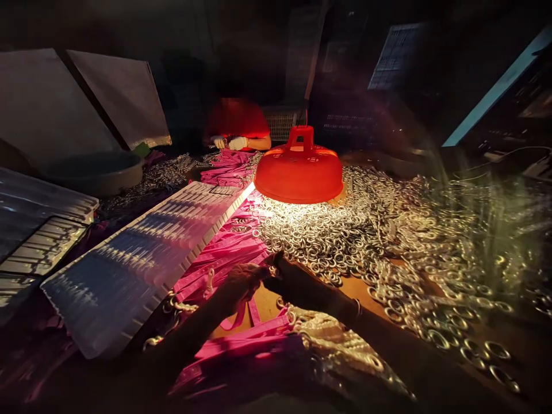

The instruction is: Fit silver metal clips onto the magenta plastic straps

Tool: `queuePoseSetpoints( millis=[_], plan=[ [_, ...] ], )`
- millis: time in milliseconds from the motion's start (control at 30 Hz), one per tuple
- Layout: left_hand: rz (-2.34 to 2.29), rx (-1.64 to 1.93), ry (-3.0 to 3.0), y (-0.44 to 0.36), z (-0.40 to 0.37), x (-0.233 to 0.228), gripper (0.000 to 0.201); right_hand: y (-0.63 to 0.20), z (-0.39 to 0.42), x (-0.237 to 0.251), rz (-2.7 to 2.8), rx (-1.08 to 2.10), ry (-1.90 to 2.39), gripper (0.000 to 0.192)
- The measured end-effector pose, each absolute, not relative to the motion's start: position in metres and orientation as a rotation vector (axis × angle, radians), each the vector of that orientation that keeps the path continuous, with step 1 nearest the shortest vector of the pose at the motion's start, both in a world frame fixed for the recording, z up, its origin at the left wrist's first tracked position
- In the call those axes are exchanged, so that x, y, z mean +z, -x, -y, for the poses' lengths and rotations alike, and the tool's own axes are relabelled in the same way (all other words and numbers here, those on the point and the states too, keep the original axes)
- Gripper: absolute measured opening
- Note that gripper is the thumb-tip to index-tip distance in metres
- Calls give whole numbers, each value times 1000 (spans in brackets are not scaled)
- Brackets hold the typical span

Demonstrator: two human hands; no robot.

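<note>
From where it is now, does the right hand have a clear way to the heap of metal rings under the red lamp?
Probably yes. The right hand is at the near edge of the metal rings, with only rings and bare table between. The red lamp hangs above the heap's far part, not in the way.

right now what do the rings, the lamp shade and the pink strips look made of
Rings: probably metal, silvery and shiny, glinting under the light.
Lamp shade: likely plastic, smooth orange-red, glowing through.
Pink strips: look like flat woven or plastic strap; too blurred to tell.
</note>
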State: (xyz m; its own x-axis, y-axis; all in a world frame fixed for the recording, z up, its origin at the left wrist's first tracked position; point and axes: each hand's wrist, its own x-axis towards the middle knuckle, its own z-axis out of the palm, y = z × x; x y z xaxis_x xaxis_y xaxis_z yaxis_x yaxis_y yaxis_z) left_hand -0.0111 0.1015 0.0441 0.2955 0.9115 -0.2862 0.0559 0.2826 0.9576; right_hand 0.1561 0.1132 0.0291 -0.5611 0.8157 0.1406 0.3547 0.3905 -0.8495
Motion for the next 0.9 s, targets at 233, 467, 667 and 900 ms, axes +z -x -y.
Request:
queuePoseSetpoints(
  millis=[233, 467, 667, 900],
  plan=[
    [-1055, 457, -1150, 22, -60, 57, 31, -170, -33, 36, 2274, 960, 1153, 24],
    [-871, 522, -913, 14, 4, 28, 34, -188, 26, 8, 2107, 1110, 1181, 26],
    [-907, 610, -1057, 12, 21, 33, 37, -176, 28, 7, 1982, 1334, 1179, 25],
    [-887, 510, -752, 9, 21, 26, 43, -173, 17, 13, 2246, 1515, 1006, 23]
  ],
)
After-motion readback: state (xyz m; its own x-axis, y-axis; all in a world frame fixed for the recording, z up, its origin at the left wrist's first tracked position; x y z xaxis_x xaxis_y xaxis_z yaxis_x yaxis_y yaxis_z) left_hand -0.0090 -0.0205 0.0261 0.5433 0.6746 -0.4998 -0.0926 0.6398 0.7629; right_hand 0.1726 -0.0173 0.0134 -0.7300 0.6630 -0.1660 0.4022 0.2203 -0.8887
